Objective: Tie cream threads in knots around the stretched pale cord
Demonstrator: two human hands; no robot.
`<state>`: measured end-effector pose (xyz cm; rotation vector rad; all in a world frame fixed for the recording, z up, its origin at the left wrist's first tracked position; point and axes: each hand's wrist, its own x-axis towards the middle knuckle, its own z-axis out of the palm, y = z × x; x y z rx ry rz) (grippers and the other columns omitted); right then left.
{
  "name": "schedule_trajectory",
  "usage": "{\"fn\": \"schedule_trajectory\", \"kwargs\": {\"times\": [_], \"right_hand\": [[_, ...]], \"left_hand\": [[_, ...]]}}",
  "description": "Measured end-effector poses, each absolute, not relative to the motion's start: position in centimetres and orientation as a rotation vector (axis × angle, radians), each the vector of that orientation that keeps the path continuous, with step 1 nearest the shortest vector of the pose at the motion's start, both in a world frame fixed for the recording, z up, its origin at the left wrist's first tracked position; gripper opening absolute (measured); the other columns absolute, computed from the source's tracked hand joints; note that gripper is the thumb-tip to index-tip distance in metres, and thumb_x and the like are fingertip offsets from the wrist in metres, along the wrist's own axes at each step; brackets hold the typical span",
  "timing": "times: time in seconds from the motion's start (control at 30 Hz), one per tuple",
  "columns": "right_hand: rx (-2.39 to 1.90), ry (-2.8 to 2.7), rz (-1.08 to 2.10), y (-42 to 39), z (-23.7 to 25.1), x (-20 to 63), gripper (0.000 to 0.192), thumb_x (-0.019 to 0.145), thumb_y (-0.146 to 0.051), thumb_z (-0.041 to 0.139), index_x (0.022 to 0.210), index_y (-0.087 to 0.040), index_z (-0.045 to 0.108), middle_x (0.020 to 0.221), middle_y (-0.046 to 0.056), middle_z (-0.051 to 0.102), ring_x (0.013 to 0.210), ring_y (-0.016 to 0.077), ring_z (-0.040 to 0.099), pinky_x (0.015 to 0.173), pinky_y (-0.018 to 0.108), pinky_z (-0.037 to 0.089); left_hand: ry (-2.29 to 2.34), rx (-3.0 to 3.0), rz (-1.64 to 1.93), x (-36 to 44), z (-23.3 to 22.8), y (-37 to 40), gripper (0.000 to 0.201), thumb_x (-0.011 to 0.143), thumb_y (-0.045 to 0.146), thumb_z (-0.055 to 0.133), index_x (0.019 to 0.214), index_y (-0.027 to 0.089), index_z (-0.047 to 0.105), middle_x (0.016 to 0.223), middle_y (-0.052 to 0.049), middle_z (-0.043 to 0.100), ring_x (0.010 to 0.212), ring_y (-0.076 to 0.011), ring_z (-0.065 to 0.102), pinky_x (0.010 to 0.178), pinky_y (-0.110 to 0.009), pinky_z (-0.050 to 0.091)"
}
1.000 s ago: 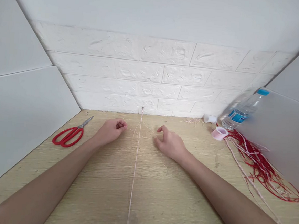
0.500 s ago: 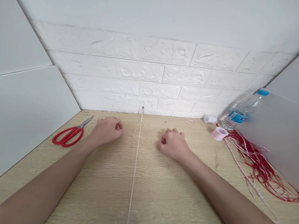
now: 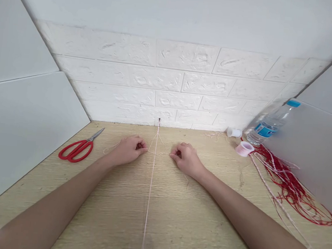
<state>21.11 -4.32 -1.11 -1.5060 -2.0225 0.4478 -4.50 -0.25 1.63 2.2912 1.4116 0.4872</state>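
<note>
A taut pale pink cord (image 3: 149, 192) runs from a small hole at the foot of the wall toward the table's front edge. Around its upper part hangs a loose loop of thin pale thread (image 3: 160, 153). My left hand (image 3: 130, 150), left of the cord, pinches one side of this thread between thumb and finger. From the right, my right hand (image 3: 185, 157) pinches the other side in the same way. Thread ends trail out past both hands. Near the hole the cord looks short and braided.
Red-handled scissors (image 3: 79, 148) lie at the left. On the right are a pink thread spool (image 3: 244, 148), a white spool (image 3: 234, 132), a water bottle (image 3: 266, 126) and a tangle of red cords (image 3: 288, 176). A white brick-pattern wall (image 3: 169, 80) closes off the back.
My left hand has moved right, toward the cord, and my right hand slightly left. Both now pinch the thread close to the loop. A thread end shows behind the left hand.
</note>
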Motion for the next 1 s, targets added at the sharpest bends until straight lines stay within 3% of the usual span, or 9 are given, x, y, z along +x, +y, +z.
{"fn": "schedule_trajectory", "kwargs": {"times": [0.23,0.4,0.63,0.77,1.0], "right_hand": [[-1.258,-1.853,0.719,-5.0,-0.4,20.8,0.005,0.084,-0.022,0.053,0.085,-0.019,0.057,0.076,0.001,0.059,0.07,0.0144,0.053,0.065,0.026,0.039],[-1.09,-1.696,0.784,-5.6,0.3,20.7,0.018,0.075,-0.015,0.054,0.092,-0.019,0.058,0.068,-0.004,0.051,0.068,0.0128,0.052,0.073,0.027,0.042],[-1.004,-1.729,1.032,-5.9,-0.2,20.4,0.028,0.072,-0.01,0.048,0.094,-0.019,0.064,0.057,-0.007,0.037,0.059,0.0111,0.048,0.06,0.023,0.038],[-1.084,-1.856,0.955,-5.9,-0.2,20.4,0.033,0.072,-0.009,0.049,0.099,-0.02,0.064,0.057,-0.007,0.036,0.05,0.0086,0.035,0.05,0.021,0.029],[-1.368,-2.026,0.64,-5.9,0.0,20.3,0.035,0.083,-0.019,0.051,0.118,-0.022,0.055,0.057,-0.006,0.051,0.055,0.0128,0.049,0.056,0.024,0.031]], "left_hand": [[1.442,2.14,0.509,-4.9,1.8,-0.1,0.031,0.081,0.049,0.051,0.084,0.02,0.062,0.081,-0.004,0.064,0.072,-0.018,0.056,0.064,-0.03,0.041],[1.411,2.075,0.593,-5.0,1.9,-0.1,0.029,0.08,0.047,0.053,0.084,0.02,0.062,0.079,-0.001,0.066,0.071,-0.0164,0.057,0.065,-0.028,0.042],[1.433,2.049,0.627,-5.3,2.1,0.0,0.025,0.076,0.037,0.053,0.091,0.021,0.063,0.069,0.001,0.059,0.063,-0.0143,0.053,0.058,-0.026,0.039],[1.454,2.046,0.596,-5.5,2.7,-0.1,0.023,0.073,0.032,0.05,0.089,0.021,0.064,0.063,0.003,0.053,0.058,-0.0136,0.049,0.055,-0.026,0.036],[1.433,2.1,0.437,-5.7,3.8,-0.3,0.019,0.069,0.027,0.049,0.081,0.022,0.064,0.059,0.004,0.051,0.054,-0.0133,0.047,0.054,-0.027,0.034]]}}
